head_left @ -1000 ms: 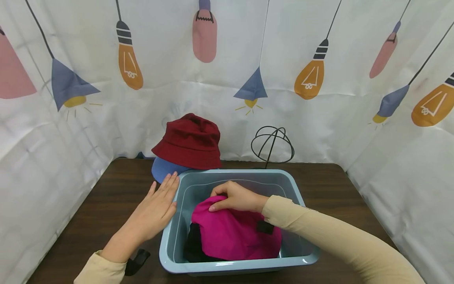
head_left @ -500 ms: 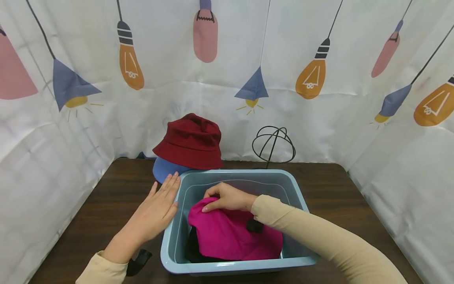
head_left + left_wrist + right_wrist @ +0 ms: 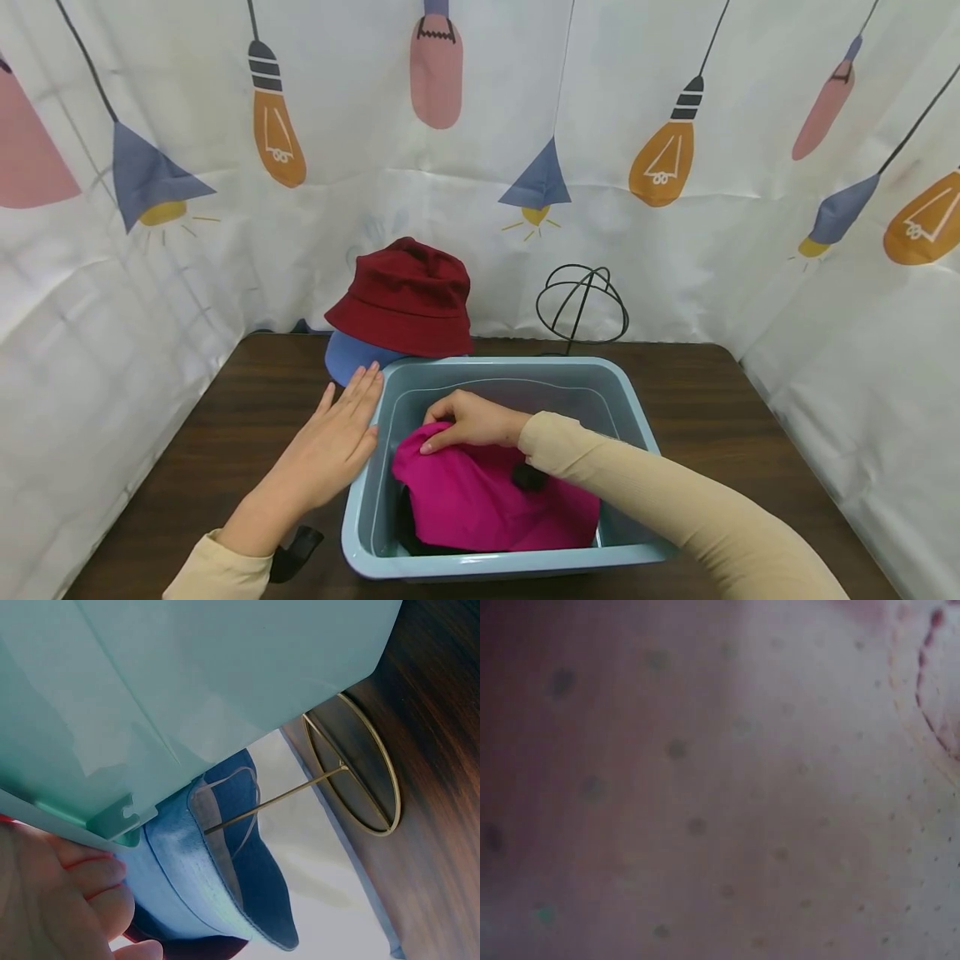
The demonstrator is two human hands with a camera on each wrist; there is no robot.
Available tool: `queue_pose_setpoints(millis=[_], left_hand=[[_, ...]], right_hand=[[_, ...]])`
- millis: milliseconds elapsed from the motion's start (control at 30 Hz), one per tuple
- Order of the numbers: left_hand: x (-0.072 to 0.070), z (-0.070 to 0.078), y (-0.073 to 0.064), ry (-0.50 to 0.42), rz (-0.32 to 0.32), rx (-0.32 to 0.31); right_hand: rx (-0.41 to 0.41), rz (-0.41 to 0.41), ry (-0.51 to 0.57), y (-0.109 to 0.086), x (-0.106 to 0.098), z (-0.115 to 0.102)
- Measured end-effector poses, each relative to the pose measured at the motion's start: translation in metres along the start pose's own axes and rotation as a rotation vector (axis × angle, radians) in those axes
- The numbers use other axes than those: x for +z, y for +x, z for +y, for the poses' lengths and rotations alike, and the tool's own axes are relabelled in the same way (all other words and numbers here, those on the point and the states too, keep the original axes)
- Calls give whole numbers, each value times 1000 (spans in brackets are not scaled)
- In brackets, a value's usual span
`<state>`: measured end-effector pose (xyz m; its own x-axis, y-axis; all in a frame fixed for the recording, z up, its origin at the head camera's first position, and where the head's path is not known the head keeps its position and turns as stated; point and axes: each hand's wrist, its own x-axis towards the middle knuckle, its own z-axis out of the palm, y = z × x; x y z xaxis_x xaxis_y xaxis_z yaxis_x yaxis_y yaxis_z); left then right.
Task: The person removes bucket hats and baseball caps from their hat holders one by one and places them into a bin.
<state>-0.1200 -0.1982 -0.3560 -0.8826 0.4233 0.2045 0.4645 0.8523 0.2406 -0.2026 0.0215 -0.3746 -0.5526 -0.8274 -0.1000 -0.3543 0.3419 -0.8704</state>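
My right hand [image 3: 476, 421] pinches the upper left edge of a magenta hat [image 3: 495, 508] inside a light blue plastic bin [image 3: 495, 564]. Something black [image 3: 408, 533] shows beneath that hat. The right wrist view is filled by blurred, dotted pale fabric [image 3: 795, 802] with a stitched curve at upper right. Fingers straight, my left hand [image 3: 322, 450] rests along the bin's left rim. Just beyond its fingertips, a blue hat [image 3: 360, 357] sits under a dark red bucket hat [image 3: 408, 300]. From below, the left wrist view shows the blue hat on a thin metal stand [image 3: 285, 796].
Behind the bin stands a bare black wire hat stand [image 3: 583, 304]. Everything is on a dark wooden table [image 3: 247, 425], backed by a white curtain [image 3: 465, 192] printed with lamps. A black wrist strap [image 3: 295, 554] is by my left sleeve.
My right hand has shifted left and slightly down, pulling the edge of the magenta hat with it. The left hand stays at the rim.
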Motion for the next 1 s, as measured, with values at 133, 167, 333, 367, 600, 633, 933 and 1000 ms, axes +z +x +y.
queue_pose_setpoints(millis=[133,167,333,367,600,633,933,1000], left_hand=[[-1,1,0,-1,-1,-2],[-1,1,0,-4,-2,-5],[-1,1,0,-7,4,-2],[0,1,0,-6,4,-1],[1,2,0,-9,-1,-6],[1,2,0,-8,-3,-6],[0,2,1,-5,-17,-22],[0,2,1,-10,-22,-27]], right_hand=[[15,0,-18,1,2,1],[15,0,-27,1,3,1],[18,-22,-97,0,9,9],[17,-27,-112,0,11,11],[47,-18,-152,-2,15,16],[51,-17,-155,-3,15,16],[51,8,-139,-6,8,7],[54,8,-131,-8,7,6]])
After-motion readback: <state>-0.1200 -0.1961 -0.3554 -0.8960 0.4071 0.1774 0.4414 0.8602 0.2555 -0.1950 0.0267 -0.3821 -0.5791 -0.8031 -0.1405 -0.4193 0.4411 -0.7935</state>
